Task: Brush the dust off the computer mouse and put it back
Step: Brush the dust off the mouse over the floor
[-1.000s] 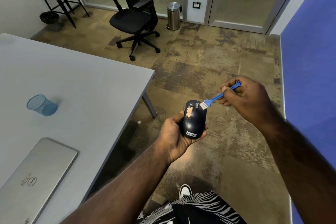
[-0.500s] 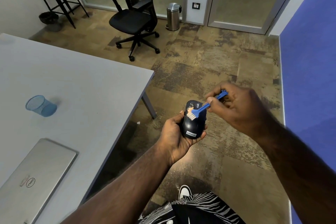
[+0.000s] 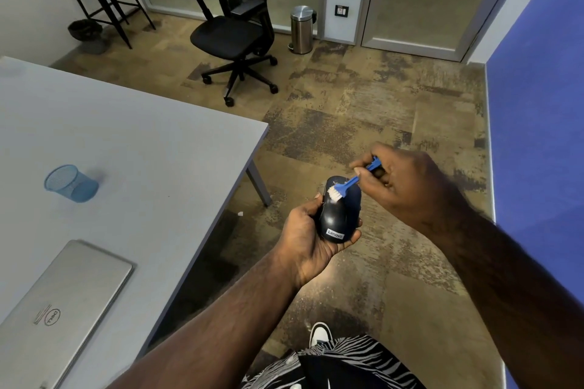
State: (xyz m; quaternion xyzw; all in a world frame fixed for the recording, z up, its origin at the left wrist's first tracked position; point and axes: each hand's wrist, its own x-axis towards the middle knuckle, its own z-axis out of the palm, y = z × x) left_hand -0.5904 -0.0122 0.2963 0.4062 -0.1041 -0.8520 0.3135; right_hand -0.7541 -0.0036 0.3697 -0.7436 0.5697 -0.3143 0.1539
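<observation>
Left hand (image 3: 305,238) of ours cradles the Lenovo mouse (image 3: 339,210); our right hand (image 3: 407,181) pinches the blue brush (image 3: 350,183), bristles seemingly touching the mouse's top.

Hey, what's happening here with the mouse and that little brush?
A person is cleaning a dark computer mouse. The left hand cradles it in the air beside the grey table, not over it. The right hand pinches a small blue brush, whose white bristles rest on the mouse's top. A closed laptop and a blue mesh cup lie on the table. The mouse has not yet been put back.
</observation>
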